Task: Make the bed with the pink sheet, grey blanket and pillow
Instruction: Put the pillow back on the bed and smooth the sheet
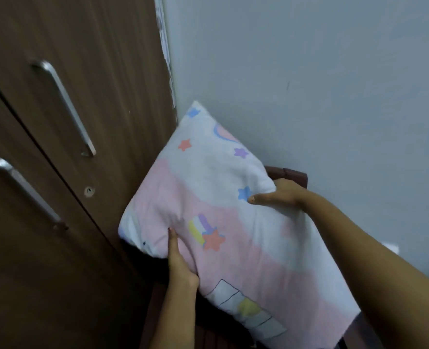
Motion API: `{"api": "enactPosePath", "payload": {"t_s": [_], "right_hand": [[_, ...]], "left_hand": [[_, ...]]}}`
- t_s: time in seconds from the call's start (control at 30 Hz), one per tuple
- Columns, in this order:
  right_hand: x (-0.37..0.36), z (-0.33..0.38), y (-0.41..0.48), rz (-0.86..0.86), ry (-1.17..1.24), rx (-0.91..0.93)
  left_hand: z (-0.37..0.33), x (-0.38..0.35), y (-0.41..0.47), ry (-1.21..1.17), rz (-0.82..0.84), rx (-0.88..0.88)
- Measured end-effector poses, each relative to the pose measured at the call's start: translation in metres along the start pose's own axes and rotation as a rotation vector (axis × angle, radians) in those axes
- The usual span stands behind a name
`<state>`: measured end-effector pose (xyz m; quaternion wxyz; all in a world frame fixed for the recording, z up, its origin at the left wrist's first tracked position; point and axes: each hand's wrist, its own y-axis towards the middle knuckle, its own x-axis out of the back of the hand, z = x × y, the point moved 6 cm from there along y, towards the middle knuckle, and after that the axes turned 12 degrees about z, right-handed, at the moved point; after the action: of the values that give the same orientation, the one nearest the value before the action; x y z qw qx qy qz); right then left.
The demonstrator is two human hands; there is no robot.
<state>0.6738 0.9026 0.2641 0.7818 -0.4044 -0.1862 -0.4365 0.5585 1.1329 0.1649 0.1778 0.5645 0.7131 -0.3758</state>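
At the far left stood a brown wood-grain wardrobe [112, 71] with two long, curved metal handles [65, 107] and a small round keyhole [89, 191]. Just beside it, the left hand [180, 263] gripped the lower left edge of a soft pillow in a pink-and-white case printed with coloured stars [208, 182]. The thumb lay flat on the front and the fingers were tucked out of sight underneath. The pillow was held tilted between the two hands, its top corner reaching up where the wardrobe met the wall. The right hand [280, 195] clasped the pillow's right edge, thumb on the front and fingers curled behind. Behind that hand showed a dark reddish-brown wooden frame piece [292, 173], and beyond it the plain pale grey-blue wall [321, 71].
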Motion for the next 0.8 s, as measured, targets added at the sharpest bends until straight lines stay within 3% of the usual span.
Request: {"api": "enactPosePath", "payload": {"t_s": [0.03,0.07,0.13,0.27,0.37,0.53,0.8], "right_hand": [[0.012,-0.007,-0.011,-0.035,0.077,0.025],[0.025,-0.016,-0.024,-0.088,0.159,0.040],[0.038,-0.041,-0.049,-0.178,0.364,0.031],[0.032,-0.092,-0.083,-0.380,0.874,0.037],[0.022,-0.106,-0.103,-0.389,1.119,0.077],[0.022,-0.124,-0.139,-0.606,1.276,0.126],[0.052,-0.137,-0.199,-1.034,1.341,0.093]], "left_hand": [[0.001,0.000,0.000,0.019,-0.039,0.068],[-0.008,-0.018,-0.004,0.029,0.080,0.043],[-0.030,-0.057,0.010,0.138,0.150,0.023],[-0.060,-0.144,0.022,0.500,0.353,-0.053],[-0.061,-0.202,0.019,0.750,0.395,-0.158],[-0.059,-0.255,0.004,1.006,0.236,-0.352],[-0.051,-0.307,-0.016,0.824,0.299,-0.429]]}}
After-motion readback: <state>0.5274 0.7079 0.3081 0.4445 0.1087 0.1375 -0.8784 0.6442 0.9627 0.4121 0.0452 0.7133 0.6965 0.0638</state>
